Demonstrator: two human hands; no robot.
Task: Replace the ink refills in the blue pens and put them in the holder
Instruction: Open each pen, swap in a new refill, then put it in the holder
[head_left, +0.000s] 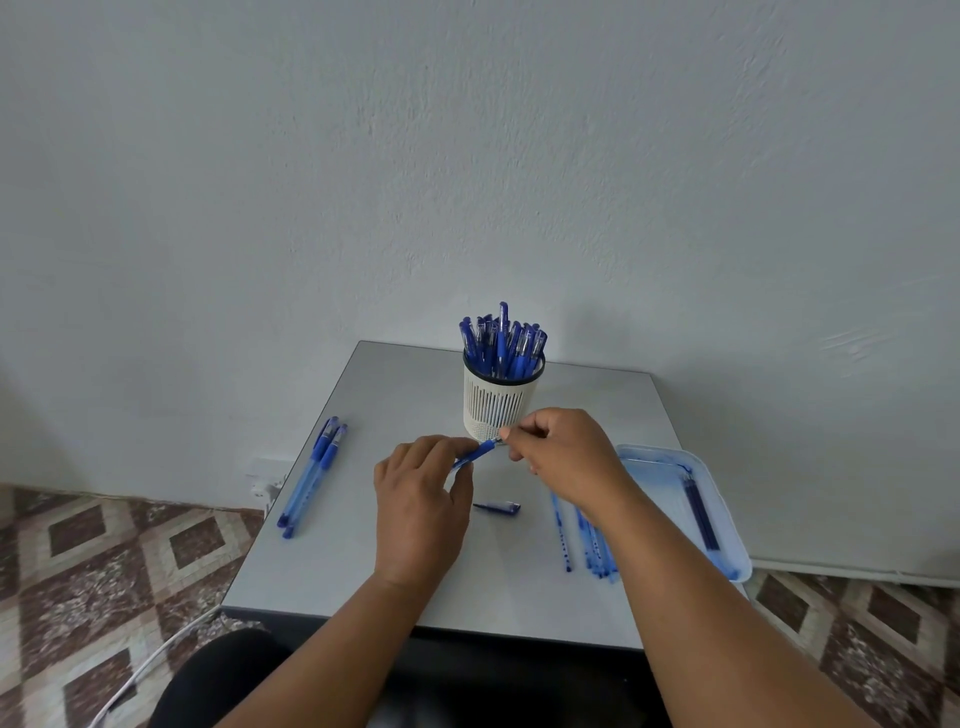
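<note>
left hand grips pen mid-frame | right hand pinches its tip | holder just above

Both hands meet ahead, left and right, fingers curled (pinching).

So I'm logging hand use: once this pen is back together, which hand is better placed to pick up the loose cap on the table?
Probably the left hand: the cap lies just beside its fingers, while the right hand pinches the pen tip farther back.
</note>
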